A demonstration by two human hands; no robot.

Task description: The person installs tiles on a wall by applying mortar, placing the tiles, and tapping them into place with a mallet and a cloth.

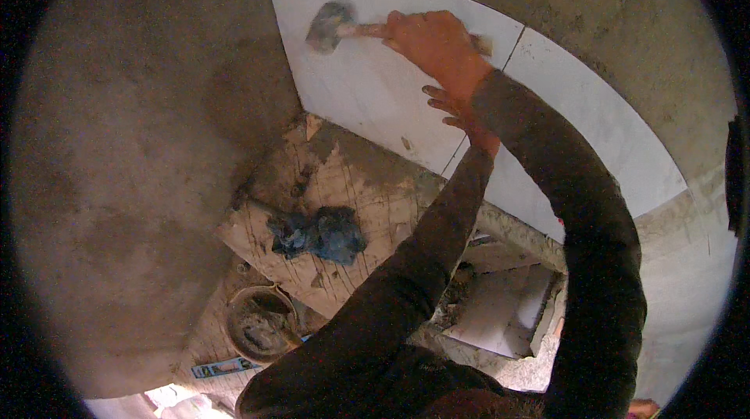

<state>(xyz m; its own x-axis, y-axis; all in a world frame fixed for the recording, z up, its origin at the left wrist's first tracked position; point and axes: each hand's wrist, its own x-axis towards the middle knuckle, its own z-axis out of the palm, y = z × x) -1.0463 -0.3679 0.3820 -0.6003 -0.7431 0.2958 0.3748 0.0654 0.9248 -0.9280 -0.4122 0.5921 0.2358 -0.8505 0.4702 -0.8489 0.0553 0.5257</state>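
My right hand (437, 44) is closed around the wooden handle of a mallet (330, 26). The dark mallet head, blurred, is over the left part of a large white tile (367, 91) set against the wall. Below it my left hand (457, 110) rests on the same tile near the seam, its fingers spread and nothing in them; part of that hand is hidden by my right forearm. A second white tile (617, 130) continues to the right of the seam. Both tiles follow a curved line along their far edge.
Below the tiles lie a crumpled blue plastic bag (336, 233) and a scored tan board (375, 200). A bucket of grey mortar (262, 325) stands at lower left, beside a blue spirit level (225, 367). An open box (500, 306) sits between my arms. A bare wall (141, 169) rises at left.
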